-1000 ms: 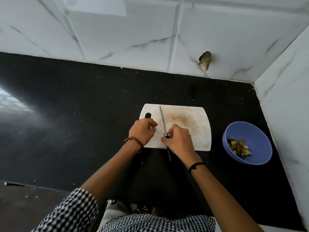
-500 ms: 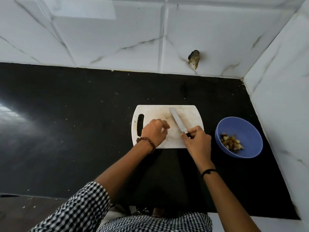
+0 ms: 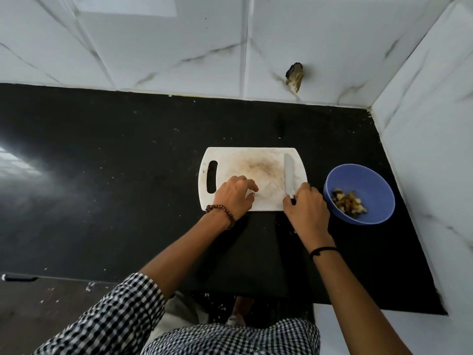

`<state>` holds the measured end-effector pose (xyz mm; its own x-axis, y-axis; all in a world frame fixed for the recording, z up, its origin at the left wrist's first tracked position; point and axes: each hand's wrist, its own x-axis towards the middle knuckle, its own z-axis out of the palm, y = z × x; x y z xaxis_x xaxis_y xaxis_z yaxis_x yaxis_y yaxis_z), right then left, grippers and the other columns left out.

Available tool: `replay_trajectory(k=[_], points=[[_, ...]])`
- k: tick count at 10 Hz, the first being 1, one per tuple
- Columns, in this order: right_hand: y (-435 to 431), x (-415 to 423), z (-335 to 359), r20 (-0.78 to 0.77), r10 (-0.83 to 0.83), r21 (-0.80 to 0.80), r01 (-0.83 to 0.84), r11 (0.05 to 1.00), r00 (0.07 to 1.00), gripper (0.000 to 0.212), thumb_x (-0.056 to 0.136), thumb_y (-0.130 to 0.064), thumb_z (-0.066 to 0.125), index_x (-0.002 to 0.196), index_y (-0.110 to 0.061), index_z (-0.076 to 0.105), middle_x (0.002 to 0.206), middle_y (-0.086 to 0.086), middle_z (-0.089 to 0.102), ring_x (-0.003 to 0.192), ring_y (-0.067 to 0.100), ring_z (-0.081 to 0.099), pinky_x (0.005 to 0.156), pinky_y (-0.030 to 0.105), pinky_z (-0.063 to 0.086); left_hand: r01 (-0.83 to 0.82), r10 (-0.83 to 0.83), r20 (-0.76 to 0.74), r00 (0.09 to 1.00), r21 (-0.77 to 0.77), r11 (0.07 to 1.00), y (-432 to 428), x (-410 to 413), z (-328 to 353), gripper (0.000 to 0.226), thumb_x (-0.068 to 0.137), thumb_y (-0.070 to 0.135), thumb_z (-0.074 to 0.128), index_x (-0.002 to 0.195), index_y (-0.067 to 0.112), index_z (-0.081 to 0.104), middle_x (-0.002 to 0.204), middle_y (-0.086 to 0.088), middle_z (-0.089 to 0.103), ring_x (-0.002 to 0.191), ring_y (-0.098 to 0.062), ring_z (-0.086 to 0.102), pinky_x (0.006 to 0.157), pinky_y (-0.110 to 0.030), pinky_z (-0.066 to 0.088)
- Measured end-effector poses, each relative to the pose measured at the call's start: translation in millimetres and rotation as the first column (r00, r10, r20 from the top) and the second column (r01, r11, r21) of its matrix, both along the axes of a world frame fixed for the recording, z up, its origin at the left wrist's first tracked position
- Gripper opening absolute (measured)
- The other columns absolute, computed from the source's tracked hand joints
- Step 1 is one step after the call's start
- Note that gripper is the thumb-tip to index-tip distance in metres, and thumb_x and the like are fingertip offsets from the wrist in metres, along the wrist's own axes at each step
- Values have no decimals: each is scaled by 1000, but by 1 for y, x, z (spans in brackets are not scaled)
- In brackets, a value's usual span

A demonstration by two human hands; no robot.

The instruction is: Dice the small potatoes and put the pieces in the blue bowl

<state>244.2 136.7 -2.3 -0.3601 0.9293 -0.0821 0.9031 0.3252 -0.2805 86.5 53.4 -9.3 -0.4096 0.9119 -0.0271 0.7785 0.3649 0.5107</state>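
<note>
A white cutting board (image 3: 245, 160) with brownish stains lies on the black counter. My right hand (image 3: 305, 210) grips the handle of a knife (image 3: 289, 175), whose blade lies flat along the board's right side, tip pointing away. My left hand (image 3: 234, 197) rests on the board's near edge with the fingers curled; I cannot see anything under them. A blue bowl (image 3: 368, 175) stands right of the board and holds diced potato pieces (image 3: 349, 202). No whole potato shows on the board.
The black counter (image 3: 115, 175) ends at white marble-tiled walls behind and on the right, close to the bowl. A broken hole (image 3: 294, 76) marks the back wall. The counter's front edge runs near my body.
My right hand has carried the knife from the board's left-centre to its right side, and the blade now lies flat. My left hand has shifted right along the near edge. The view has moved.
</note>
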Motion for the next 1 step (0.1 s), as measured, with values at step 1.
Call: replay_trajectory(k=[1], points=[[-1, -2, 6, 4, 35, 44, -36, 998, 999, 36, 98, -37, 59, 120, -8, 55, 114, 12, 58, 97, 23, 61, 67, 30, 45, -21, 21, 1, 1000, 4, 1000, -3, 2, 1, 18, 92, 23, 57, 107, 24, 67, 107, 6, 63, 102, -12, 57, 80, -32, 53]])
